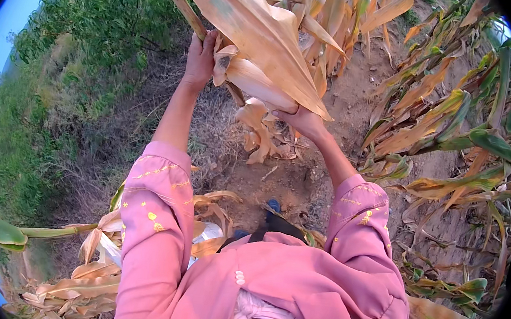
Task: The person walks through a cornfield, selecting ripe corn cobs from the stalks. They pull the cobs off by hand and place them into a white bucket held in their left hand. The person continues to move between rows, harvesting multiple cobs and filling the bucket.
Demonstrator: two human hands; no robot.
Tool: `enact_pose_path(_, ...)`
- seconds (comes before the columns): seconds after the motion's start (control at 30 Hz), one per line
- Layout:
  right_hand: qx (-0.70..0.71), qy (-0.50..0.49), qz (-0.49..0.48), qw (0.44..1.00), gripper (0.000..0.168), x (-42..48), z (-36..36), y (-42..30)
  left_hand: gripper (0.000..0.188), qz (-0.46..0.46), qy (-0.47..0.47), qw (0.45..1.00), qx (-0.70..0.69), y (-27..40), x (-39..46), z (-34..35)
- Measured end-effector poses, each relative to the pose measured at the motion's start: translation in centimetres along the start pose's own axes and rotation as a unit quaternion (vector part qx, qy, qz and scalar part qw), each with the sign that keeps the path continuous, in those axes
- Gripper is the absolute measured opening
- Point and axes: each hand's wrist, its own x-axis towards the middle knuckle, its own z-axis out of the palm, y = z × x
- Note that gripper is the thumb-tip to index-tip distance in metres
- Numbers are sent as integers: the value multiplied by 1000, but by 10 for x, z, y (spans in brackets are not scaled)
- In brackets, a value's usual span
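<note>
My left hand [200, 62] is wrapped around a maize stalk [185, 7] near the top of the view. Just right of it, an ear of maize in its pale dry husk [262, 84] slants down from the stalk. At the lower end of that ear is my right hand [303, 119], its thumb against the husk and its fingers partly hidden. A broad dry maize leaf [258, 35] hangs over the ear and covers its upper side. Crumpled dry leaves [258, 130] dangle below the ear.
More dry maize plants [335, 24] stand ahead. Leaning, part-green maize [444, 117] lines the right side. Green bushes and dry brush [103, 66] cover the left bank. Bare soil [258, 183] lies before my shoes [273, 205]. A stalk [59, 231] juts in from the left.
</note>
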Motion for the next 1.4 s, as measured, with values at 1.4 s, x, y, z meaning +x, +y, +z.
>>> enact_pose_path(1.4,-58,121,40,990,58,-42,83,-100,34,27,-10,990,136,-8,-41,-18)
